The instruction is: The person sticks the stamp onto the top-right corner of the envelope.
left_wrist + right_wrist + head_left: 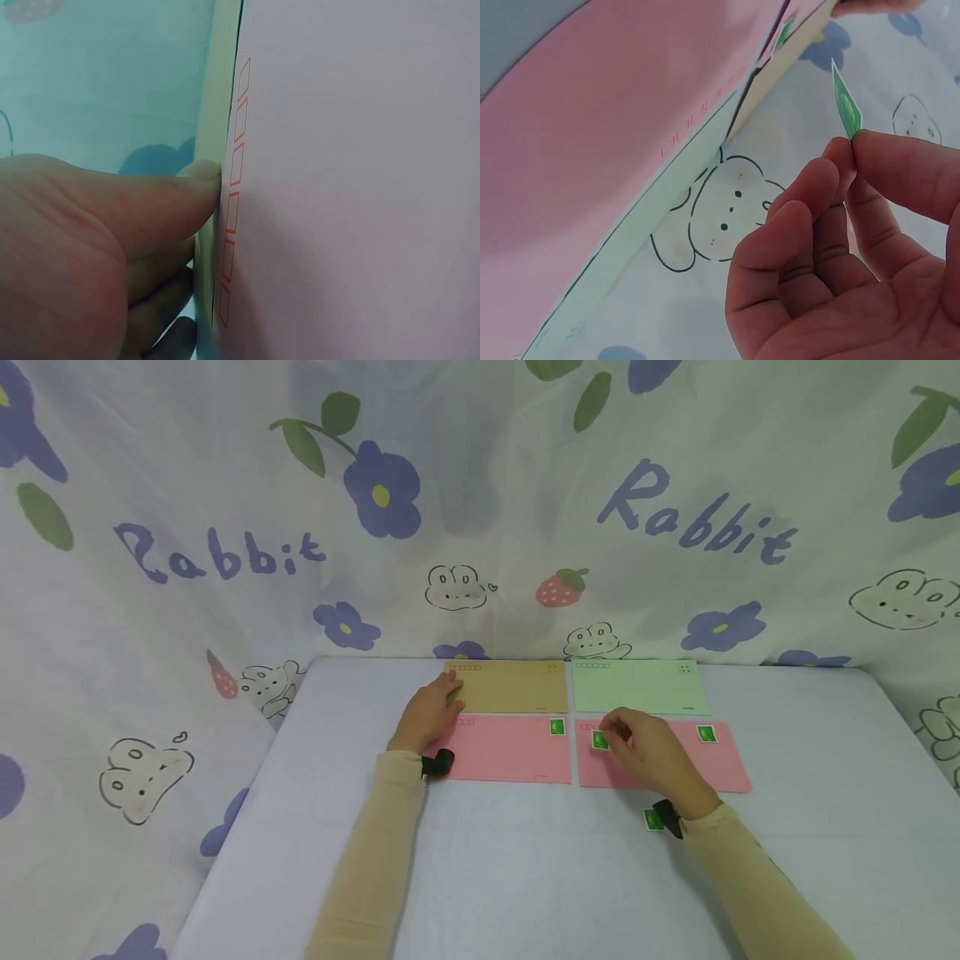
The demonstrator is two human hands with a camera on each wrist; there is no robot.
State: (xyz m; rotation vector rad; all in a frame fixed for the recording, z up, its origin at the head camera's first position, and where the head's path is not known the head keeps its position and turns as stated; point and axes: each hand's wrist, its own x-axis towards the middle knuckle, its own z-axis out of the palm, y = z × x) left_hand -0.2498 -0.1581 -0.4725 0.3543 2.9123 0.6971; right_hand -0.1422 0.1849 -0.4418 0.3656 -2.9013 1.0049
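My right hand [651,750] pinches a small green stamp [601,741] between thumb and fingertips, above the left part of the right pink envelope [712,768]. In the right wrist view that stamp [847,109] stands nearly edge-on, clear of the paper. My left hand [427,717] rests at the left end of the brown envelope [513,689], its thumb near the seam with the left pink envelope [502,752]. From the left wrist, the straight thumb [165,201] touches the brown envelope's edge. Each pink envelope has a stamp at its upper right corner.
A light green envelope [637,691] lies at the back right, beside the brown one. Another green stamp [653,820] lies on the white table [525,877] near my right wrist, partly covered by the black wrist camera [667,817]. A patterned curtain [495,510] hangs behind.
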